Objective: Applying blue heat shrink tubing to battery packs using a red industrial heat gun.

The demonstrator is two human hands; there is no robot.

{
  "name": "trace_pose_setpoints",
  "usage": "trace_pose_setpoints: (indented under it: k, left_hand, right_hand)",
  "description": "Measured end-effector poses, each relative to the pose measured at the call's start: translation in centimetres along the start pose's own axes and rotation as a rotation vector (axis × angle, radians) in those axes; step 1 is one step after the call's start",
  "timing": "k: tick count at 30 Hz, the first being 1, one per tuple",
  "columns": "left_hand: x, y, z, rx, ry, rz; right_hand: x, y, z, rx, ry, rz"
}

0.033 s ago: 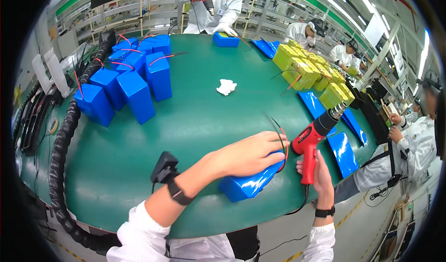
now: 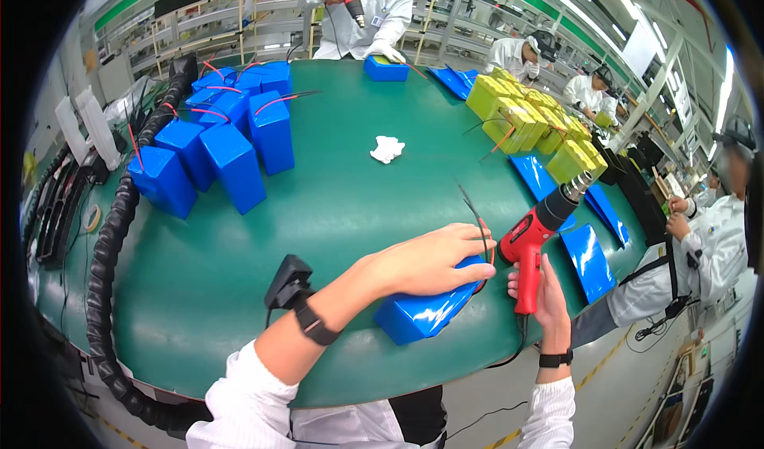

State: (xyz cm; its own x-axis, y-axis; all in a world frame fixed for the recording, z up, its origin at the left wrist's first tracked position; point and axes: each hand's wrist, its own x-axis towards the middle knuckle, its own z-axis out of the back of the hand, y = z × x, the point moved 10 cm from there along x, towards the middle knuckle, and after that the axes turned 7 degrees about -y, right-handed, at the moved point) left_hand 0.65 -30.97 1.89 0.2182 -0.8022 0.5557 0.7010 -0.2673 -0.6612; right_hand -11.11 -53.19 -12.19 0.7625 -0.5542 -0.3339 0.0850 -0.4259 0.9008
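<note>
Presently, one blue pack (image 2: 420,318) lies beneath the left hand (image 2: 434,259), with a red heat gun (image 2: 527,244) in the right hand (image 2: 551,296).
Left palm rests across the blue pack on the green table (image 2: 318,218); whether its fingers grip or merely steady cannot be told, the far side being hidden. Right fingers are closed round the gun's handle, right of the pack (nozzle angled up and away). Beyond the pack lies a crumpled white piece (image 2: 387,150); left of it, beyond, stand blue packs (image 2: 232,166); to its right, blue sheets (image 2: 587,262).
</note>
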Motion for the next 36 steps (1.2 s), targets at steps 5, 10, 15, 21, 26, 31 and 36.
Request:
trace_pose_setpoints:
  k: [5, 10, 15, 21, 26, 31, 36]
  left_hand:
    - [2.4, 1.7, -1.9, 0.188, 0.241, 0.320]
    - [2.2, 3.2, -3.4, 0.255, 0.368, 0.382]
    - [2.0, 3.1, -1.4, 0.213, 0.151, 0.311]
    - [-1.0, 5.8, 3.4, 0.217, -0.062, 0.520]
    - [-1.2, 6.7, 4.3, 0.160, -0.163, 0.593]
    - [-2.1, 6.4, 4.6, 0.077, -0.120, 0.570]
    - [-4.0, 5.4, 5.0, -0.268, -0.317, 0.704]
  right_hand:
    - [1.0, -0.5, 1.4, 0.211, 0.057, 0.059]
    - [-1.7, -0.8, 4.1, 0.357, -0.077, 0.256]
    - [-8.0, -0.4, 7.6, 0.373, -0.106, 0.392]
    - [-15.5, 2.9, 11.5, 0.030, -0.271, 0.555]
    - [-22.7, 4.1, 17.7, -0.684, -0.631, 0.832]
    - [-23.0, 5.3, 11.9, -0.792, -0.426, 0.832]
    - [-22.8, 3.5, 12.3, -0.753, -0.444, 0.861]
